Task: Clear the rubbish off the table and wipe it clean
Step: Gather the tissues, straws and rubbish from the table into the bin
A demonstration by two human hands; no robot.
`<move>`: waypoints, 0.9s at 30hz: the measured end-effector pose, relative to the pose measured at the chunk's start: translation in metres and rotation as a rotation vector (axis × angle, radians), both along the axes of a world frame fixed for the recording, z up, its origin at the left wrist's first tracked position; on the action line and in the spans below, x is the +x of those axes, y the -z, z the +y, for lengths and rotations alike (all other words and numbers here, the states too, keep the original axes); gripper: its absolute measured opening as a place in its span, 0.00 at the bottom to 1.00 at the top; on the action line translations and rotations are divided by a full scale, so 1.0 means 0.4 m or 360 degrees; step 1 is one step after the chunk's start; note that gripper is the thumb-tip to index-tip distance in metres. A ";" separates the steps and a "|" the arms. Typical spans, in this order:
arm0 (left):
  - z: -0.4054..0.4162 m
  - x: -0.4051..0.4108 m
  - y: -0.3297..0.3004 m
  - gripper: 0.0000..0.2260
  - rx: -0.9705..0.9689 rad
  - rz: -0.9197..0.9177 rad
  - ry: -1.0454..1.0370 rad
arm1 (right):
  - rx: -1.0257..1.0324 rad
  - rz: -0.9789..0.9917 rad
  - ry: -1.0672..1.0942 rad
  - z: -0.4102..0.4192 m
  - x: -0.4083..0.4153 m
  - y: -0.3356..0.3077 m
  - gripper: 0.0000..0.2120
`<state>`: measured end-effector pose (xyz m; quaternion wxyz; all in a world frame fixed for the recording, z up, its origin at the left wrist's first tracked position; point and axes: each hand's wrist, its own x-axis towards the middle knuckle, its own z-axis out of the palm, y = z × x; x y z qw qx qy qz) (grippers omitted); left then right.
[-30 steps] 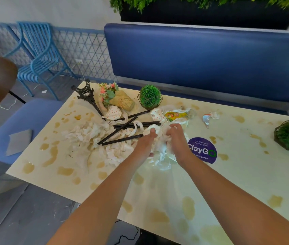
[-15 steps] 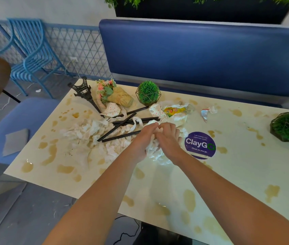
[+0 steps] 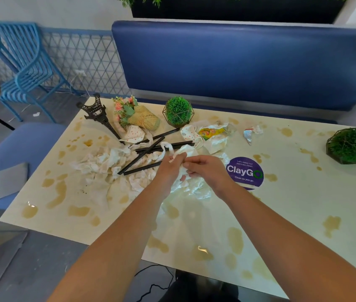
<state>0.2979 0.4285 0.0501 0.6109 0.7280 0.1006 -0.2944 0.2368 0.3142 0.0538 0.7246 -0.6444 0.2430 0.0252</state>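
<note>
Gripping a crumpled wad (image 3: 191, 184) of white tissue, both hands meet just left of the purple sticker (image 3: 244, 172) on the cream table (image 3: 303, 203). The left hand (image 3: 168, 168) has its fingers curled into the wad from the left; the right hand (image 3: 207, 168) pinches the same wad from the right, and the fingertips of the two nearly touch above it. Part of the wad hangs below the hands and rests on the table.

Further left of the sticker lies a wide spread of more torn tissue (image 3: 105, 162), with several black straws (image 3: 148, 155) crossed over it. Behind the sticker sit a yellow wrapper (image 3: 213, 131) and a small foil scrap (image 3: 249, 135), the scrap well apart from the hands. A spotted paper cup (image 3: 133, 134) lies among the straws' far ends.

Along the far edge, left of the sticker, stand a tilted black tower model (image 3: 97, 114), a bunch of flowers (image 3: 133, 115) lying down, and a green ball plant (image 3: 178, 111) in a wire frame. A second plant (image 3: 352, 146) stands far right of the sticker. Brown spill patches (image 3: 56, 194) dot the table on every side of the sticker, thickest toward the near and left edges.
</note>
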 end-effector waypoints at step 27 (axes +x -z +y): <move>0.041 0.063 0.063 0.12 0.0292 -0.0229 0.0568 | -0.0991 0.0121 0.0194 -0.017 -0.011 0.106 0.07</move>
